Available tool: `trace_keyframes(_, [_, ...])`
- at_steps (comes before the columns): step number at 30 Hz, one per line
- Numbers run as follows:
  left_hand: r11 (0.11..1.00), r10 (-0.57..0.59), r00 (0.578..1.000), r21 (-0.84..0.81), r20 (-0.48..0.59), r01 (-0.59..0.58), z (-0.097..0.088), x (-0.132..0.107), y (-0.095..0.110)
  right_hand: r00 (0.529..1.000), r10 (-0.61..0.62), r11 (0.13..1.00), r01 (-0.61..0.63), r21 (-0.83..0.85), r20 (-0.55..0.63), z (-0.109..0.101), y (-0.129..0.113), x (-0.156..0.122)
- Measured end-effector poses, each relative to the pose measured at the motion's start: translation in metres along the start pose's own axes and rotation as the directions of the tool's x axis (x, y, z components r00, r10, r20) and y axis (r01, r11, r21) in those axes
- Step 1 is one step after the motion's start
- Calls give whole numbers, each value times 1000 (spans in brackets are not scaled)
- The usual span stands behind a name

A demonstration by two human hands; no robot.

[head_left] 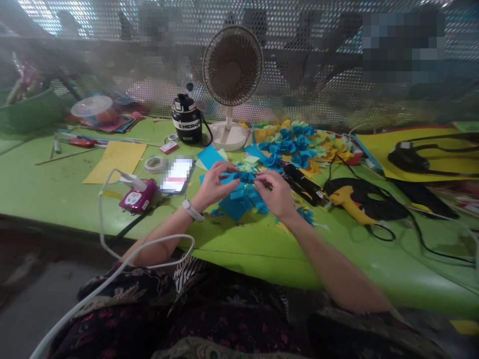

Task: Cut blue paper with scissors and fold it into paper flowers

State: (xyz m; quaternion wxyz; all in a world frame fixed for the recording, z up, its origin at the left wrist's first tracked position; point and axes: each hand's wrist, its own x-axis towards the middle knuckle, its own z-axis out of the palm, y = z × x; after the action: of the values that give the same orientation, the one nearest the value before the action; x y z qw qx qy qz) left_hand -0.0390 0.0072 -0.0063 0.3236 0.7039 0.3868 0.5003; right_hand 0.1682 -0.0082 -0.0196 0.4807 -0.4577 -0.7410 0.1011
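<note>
Both hands meet over a folded blue paper flower [245, 177] just above the green table [56, 184]. My left hand [213, 183], with a white watch on its wrist, pinches the flower's left side. My right hand [276, 193] pinches its right side with curled fingers. Under the hands lie more blue paper pieces [239, 203]. Behind them sits a heap of finished blue, yellow and green paper flowers [299, 144].
A white desk fan [232, 80] and a black jug [186, 119] stand at the back. A phone [177, 175], tape roll [154, 164], pink power bank [137, 197] with white cable and yellow paper sheet [116, 160] lie left. A yellow glue gun [350, 203] and black cables lie right.
</note>
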Motion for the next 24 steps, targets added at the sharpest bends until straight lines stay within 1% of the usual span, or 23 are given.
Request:
trace_keyframes(2, [999,-18,999,-31,31,19,2,-1,-5,1000,27,999,-26,35,-8,0,0,0])
trace_keyframes(4, [996,-48,998,-76,37,50,5,-1,-9,999,39,998,-39,56,-13,0,-1,0])
trace_keyframes(6, [985,-84,996,-146,36,88,6,0,-11,999,24,999,-23,49,-22,0,-2,0])
trace_keyframes(8, [963,-133,990,-227,54,142,6,1,-10,999,-18,1000,19,4,-47,-1,-3,0])
trace_keyframes(10, [919,-207,973,-323,96,228,5,2,-8,995,-65,997,61,-56,-75,-2,-3,0])
trace_keyframes(13, [805,-331,928,-462,170,372,3,2,-3,988,-118,988,106,-115,-99,-1,-4,-1])
trace_keyframes(15, [746,-372,907,-517,197,419,3,2,-1,985,-142,983,130,-128,-98,-1,-3,-2])
trace_keyframes(17, [737,-372,905,-528,204,422,3,1,0,983,-159,980,146,-138,-92,0,-2,-2])
trace_keyframes(19, [764,-354,915,-504,195,403,4,0,1,981,-175,975,160,-154,-89,1,0,-2])
trace_keyframes(22, [807,-335,930,-463,151,366,6,0,2,975,-202,965,183,-186,-90,3,0,-3])
trace_keyframes(24, [815,-342,932,-457,120,358,8,0,2,974,-214,961,195,-198,-77,5,-2,-4])
